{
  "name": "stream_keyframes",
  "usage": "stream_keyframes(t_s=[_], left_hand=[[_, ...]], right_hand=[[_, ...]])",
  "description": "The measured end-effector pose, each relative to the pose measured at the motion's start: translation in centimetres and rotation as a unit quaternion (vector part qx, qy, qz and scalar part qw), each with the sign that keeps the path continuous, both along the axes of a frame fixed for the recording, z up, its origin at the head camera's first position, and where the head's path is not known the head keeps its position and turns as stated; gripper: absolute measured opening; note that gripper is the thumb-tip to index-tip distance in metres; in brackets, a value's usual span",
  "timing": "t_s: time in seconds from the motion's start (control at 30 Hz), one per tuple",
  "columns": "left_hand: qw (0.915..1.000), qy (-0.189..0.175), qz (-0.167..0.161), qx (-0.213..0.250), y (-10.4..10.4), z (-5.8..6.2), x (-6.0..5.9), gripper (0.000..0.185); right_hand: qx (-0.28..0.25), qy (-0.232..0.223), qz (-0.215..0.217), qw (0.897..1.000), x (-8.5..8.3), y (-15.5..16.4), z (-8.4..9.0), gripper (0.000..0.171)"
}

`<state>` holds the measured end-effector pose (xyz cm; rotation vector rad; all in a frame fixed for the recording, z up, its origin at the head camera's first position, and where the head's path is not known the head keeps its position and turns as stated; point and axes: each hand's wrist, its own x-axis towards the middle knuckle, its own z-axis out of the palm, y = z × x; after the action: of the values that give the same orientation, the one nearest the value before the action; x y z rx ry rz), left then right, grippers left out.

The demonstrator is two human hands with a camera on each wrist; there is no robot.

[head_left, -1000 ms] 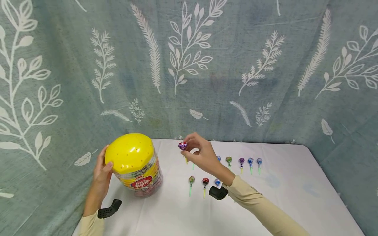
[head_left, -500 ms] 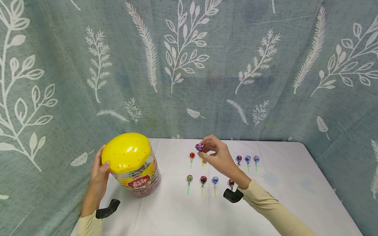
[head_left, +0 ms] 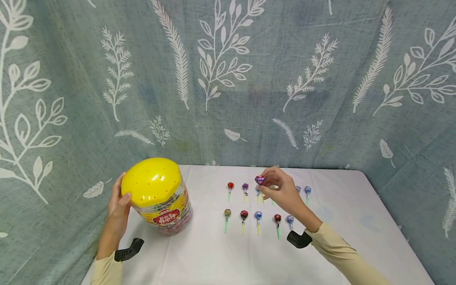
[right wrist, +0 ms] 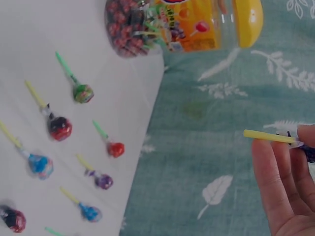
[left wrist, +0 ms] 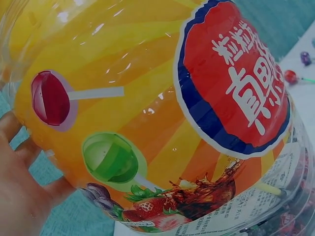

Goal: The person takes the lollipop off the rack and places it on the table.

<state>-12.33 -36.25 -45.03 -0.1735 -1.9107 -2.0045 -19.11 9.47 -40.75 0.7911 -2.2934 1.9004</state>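
Note:
My left hand (head_left: 117, 215) grips a big clear plastic candy jar (head_left: 167, 217) by its yellow lid (head_left: 151, 182), thumb on the near side. The jar leans slightly, and its label fills the left wrist view. Between thumb and fingertips, my right hand (head_left: 281, 192) pinches a purple-wrapped lollipop (head_left: 260, 180) with a yellow stick (right wrist: 268, 136), held above the back row. Below it lie a blue lollipop (head_left: 258, 189) and others partly hidden by the hand. A purple lollipop (head_left: 245, 186) and a red lollipop (head_left: 230, 185) lie left of the hand.
A front row of lollipops runs across the white tablecloth (head_left: 206, 253), from a green one (head_left: 227, 213) to a blue one (head_left: 290, 219) near the right wrist. Another blue lollipop (head_left: 308, 190) ends the back row. A leaf-patterned curtain (head_left: 228, 99) hangs behind the table.
My right hand has moved to the right along the back row with the purple lollipop, uncovering lollipops on the left. The left hand stays on the jar.

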Motion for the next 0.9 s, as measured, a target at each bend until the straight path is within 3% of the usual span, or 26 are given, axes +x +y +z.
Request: stream_keyframes(t_s=[0.3, 0.4, 0.67, 0.9], left_hand=[[0.9999, -0.014, -0.002, -0.009, -0.1, 0.2, 0.0, 0.062], [0.9998, -0.017, -0.002, -0.008, -0.2, 0.2, 0.1, 0.062], [0.9997, -0.017, -0.006, -0.017, -0.1, 0.3, 0.1, 0.062], [0.9993, -0.021, 0.008, -0.029, -0.1, 0.2, 0.2, 0.061]], right_hand=[[0.033, -0.023, -0.021, 0.999, 1.9, 1.7, 1.5, 0.027], [0.042, -0.029, -0.026, 0.998, 2.0, 2.4, 1.2, 0.028], [0.081, -0.045, -0.060, 0.994, 1.0, 5.5, -3.2, 0.029], [0.110, -0.086, -0.090, 0.986, 1.9, 8.1, -5.6, 0.030]])
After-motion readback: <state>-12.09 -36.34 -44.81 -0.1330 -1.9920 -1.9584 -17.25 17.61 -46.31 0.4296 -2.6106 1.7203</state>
